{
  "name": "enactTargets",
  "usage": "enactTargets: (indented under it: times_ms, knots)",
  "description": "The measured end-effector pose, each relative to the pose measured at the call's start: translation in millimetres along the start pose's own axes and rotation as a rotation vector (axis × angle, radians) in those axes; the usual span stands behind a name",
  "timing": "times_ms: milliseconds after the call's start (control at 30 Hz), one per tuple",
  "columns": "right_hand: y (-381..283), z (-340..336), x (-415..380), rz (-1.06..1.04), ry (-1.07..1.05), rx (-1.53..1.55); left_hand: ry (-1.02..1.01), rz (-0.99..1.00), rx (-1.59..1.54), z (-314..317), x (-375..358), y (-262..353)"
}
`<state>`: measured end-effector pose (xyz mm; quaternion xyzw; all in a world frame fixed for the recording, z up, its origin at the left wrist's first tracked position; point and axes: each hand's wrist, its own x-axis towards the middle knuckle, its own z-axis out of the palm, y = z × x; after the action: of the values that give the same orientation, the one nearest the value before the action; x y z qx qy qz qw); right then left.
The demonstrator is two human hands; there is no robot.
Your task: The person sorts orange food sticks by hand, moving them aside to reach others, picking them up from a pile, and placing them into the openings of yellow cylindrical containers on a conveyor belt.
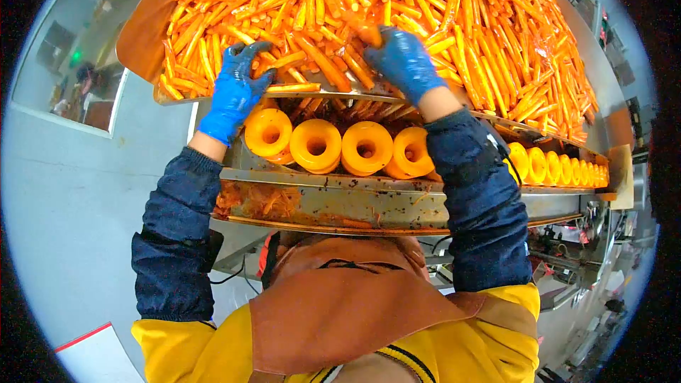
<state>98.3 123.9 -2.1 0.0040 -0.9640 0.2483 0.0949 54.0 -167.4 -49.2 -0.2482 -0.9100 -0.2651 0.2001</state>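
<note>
1. While the pile of orange sticks [489, 42] covers the metal tray [144, 37] above yellow rollers [364, 131], it looks wet, likely slippery.
2. Left hand [235, 92]: fingers apart among near-edge sticks; can't tell if gripping.
3. Right hand [406, 62]: apparently pinching a blurred stick [364, 31].
4. Single sticks: probably light, stiffish, snappable; best held mid-length.

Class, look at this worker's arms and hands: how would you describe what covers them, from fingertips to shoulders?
The left hand and right hand wear blue gloves, darker towards the fingers. Wrinkled navy sleeves with gathered cuffs cover the forearms. Above them, bright yellow cloth covers the upper arms.
</note>
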Motion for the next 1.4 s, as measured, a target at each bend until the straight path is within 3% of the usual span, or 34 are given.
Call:
enactTargets:
  times_ms: [33, 67, 200, 233, 267, 367, 433, 467, 533, 600, 700, 833, 933, 1000, 1033, 1133, 1167, 1267, 1367, 1400]
  knots:
    - [1.7, -9.5, -3.1, -0.003, 0.106, 0.08, -0.003, 0.018, -0.023, -1.6, -2.3, -1.9]
    - [3.5, -19.2, -10.6, 0.16, 0.102, 0.252, -0.006, 0.008, -0.028, -1.3, -3.3, -2.9]
    - [-8.9, -19.3, -66.5, 0.131, 0.061, 1.109, 0.021, 0.022, -0.006, 1.5, 0.5, -5.2]
    - [-13.0, -1.4, -77.4, 0.022, 0.09, 1.239, 0.025, -0.001, -0.024, 2.5, 1.1, -5.8]
    - [-22.7, 13.2, -90.7, 0.126, 0.037, 1.37, 0.028, -0.024, -0.042, 3.4, 1.4, -6.4]
    - [-38.8, 33.5, -111.2, 0.272, -0.104, 1.215, 0.041, -0.02, -0.05, 3.2, 0.6, -5.1]
    - [-30.1, 55.8, -117.7, 0.233, -0.003, 1.085, 0.057, -0.019, -0.066, 1.9, 0.4, -4.0]
    - [-23.6, 64.9, -119.7, 0.146, 0.152, 1.12, 0.06, -0.019, -0.069, 2.1, 0.7, -3.8]
    - [-29.2, 51.3, -124.4, 0.181, 0.264, 1.115, 0.063, -0.023, -0.075, 3.3, 1.1, -5.3]
    - [-38.6, 50.4, -125.5, 0.226, 0.251, 1.042, 0.081, -0.012, -0.06, 4.7, 0.7, -5.6]
    - [-47.3, 76.7, -121.1, -0.049, 0.215, 0.678, 0.071, 0.003, -0.056, 3.9, 2.5, -8.0]
    - [-56.9, 53.8, -125.2, -0.171, 0.059, 0.583, -0.036, -0.009, -0.227, -19.2, 10.8, -20.9]
    - [-33.7, 26.5, -117.8, -0.252, 0.185, 0.398, -0.049, -0.049, -0.227, -37.5, 14.1, -22.8]
    - [-8.1, 9.5, -111.8, -0.096, 0.241, 0.466, -0.172, -0.358, -0.566, -51.4, 12.1, -14.5]
    - [6.7, -4.3, -106.9, -0.09, 0.269, 0.447, -0.116, -0.245, -0.577, -54.7, 10.0, -16.4]
    - [59.7, -32.5, -93.1, -0.071, 0.446, 0.32, 0.051, -0.238, -0.654, -67.4, -9.9, -4.4]
    - [62.9, -48.3, -93.7, 0.008, 0.417, 0.324, 0.067, -0.359, -0.812, -74.3, -19.6, 7.9]
    - [98.8, -58.2, -86.8, 0.053, 0.453, 0.193, 0.085, -0.44, -0.876, -85.9, -51.1, 21.7]
    - [114.7, -53.9, -84.7, 0.091, 0.428, 0.164, 0.106, -0.369, -0.788, -85.3, -80.9, 37.1]
    - [109.7, -51.4, -87.0, 0.093, 0.431, 0.168, 0.129, -0.255, -0.723, -82.0, -89.4, 41.1]
